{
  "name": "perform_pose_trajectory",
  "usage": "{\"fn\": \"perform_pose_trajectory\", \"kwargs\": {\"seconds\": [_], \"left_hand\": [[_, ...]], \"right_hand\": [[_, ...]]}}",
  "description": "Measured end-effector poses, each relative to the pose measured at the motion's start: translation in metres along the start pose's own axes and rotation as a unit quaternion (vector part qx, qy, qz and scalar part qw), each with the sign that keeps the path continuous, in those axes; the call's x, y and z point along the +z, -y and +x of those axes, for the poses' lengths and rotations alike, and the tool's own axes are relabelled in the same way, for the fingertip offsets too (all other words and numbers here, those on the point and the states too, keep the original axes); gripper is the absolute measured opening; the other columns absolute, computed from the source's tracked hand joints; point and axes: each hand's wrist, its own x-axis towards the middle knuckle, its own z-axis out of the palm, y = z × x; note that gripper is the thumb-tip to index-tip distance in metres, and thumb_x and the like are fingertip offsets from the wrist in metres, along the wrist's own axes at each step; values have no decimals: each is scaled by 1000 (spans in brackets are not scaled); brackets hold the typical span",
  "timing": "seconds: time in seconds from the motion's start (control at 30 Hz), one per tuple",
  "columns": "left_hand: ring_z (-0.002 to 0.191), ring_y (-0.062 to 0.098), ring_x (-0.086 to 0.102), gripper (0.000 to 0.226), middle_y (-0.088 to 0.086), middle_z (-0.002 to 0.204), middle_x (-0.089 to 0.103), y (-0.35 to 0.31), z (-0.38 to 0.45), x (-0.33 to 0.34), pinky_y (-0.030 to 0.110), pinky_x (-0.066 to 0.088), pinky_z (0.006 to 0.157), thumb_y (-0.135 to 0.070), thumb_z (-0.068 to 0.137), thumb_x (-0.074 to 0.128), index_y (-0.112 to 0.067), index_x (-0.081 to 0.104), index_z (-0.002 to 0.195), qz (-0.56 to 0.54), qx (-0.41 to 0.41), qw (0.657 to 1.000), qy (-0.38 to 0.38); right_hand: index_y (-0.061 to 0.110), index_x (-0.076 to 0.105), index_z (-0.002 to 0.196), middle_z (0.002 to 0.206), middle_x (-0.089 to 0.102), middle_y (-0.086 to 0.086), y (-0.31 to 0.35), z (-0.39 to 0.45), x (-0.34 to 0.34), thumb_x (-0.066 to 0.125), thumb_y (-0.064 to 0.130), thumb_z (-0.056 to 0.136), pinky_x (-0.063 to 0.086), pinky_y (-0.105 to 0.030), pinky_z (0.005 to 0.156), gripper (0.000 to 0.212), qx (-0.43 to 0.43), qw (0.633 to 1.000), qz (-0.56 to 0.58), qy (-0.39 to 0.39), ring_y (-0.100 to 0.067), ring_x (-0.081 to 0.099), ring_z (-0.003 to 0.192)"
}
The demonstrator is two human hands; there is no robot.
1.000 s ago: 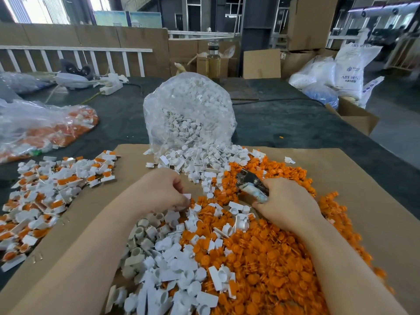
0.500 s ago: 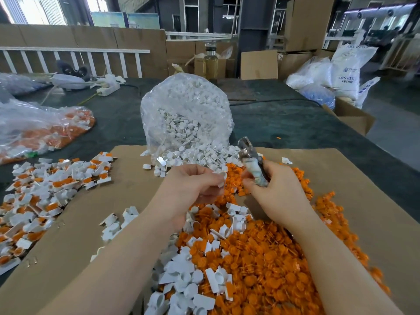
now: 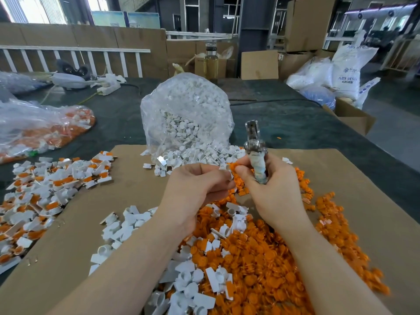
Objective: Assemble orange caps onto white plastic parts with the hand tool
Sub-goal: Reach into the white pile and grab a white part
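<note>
The only writing that reads is on the white sacks at the far right, where "ABS RESIN" is printed in blue capitals; smaller print under it is too blurred to make out.

Both hands are raised together over the middle of the brown cardboard sheet that covers the dark surface. The left hand has its fingers curled, pinching a small white plastic part at the fingertips. The right hand grips the hand tool, a worn metal tool standing upright with its handle wrapped in pale tape and its nose pointing away, while thumb and forefinger pinch an orange cap against the white part.

The caps are small, round and bright orange; the white parts are short tubes with a flat tab. Both are far too many to count: one loose heap of orange caps under and right of the forearms, white parts strewn over its left side, and a pile of finished pieces with orange set into white at the left. Two clear plastic bags show: one of white parts spilling open behind the hands, one of orange pieces at far left. One bottle of yellowish liquid stands behind
</note>
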Motion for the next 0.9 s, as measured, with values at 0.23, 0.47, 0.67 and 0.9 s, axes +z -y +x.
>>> {"fn": "perform_pose_trajectory", "kwargs": {"seconds": [0.23, 0.47, 0.67, 0.9], "left_hand": [[73, 20, 74, 9, 16, 77, 75, 1, -3, 2, 23, 58, 62, -4, 79, 76, -9, 73, 71, -26, 8, 1000, 13], [72, 19, 74, 16, 17, 76, 74, 1, -5, 4, 23, 58, 62, -3, 80, 74, -10, 73, 67, -35, 27, 999, 14], [70, 20, 74, 10, 13, 72, 74, 2, -7, 7, 22, 57, 63, -3, 79, 77, -5, 68, 76, 14, 75, 997, -18], [72, 20, 75, 13, 6, 71, 75, 5, -6, 9, 22, 59, 66, -18, 76, 82, -12, 70, 74, 85, 117, 988, -61]], "right_hand": [[28, 63, 86, 80, 67, 12, -2, 0, 2, 72, 21, 86, 52, -17, 65, 12, -10, 1000, 8, -15, -5, 65, 73], [18, 65, 88, 73, 66, 9, -3, -2, 7, 72, 22, 85, 55, -32, 64, 9, -14, 999, -14, -37, -9, 65, 70], [16, 65, 86, 73, 66, 4, -1, 0, 5, 72, 23, 85, 57, -41, 66, 9, -5, 999, -34, -18, -12, 65, 70], [13, 67, 87, 73, 66, 2, 0, 0, 3, 72, 20, 85, 53, -39, 64, 9, 1, 999, -52, -15, -16, 63, 70]]}}
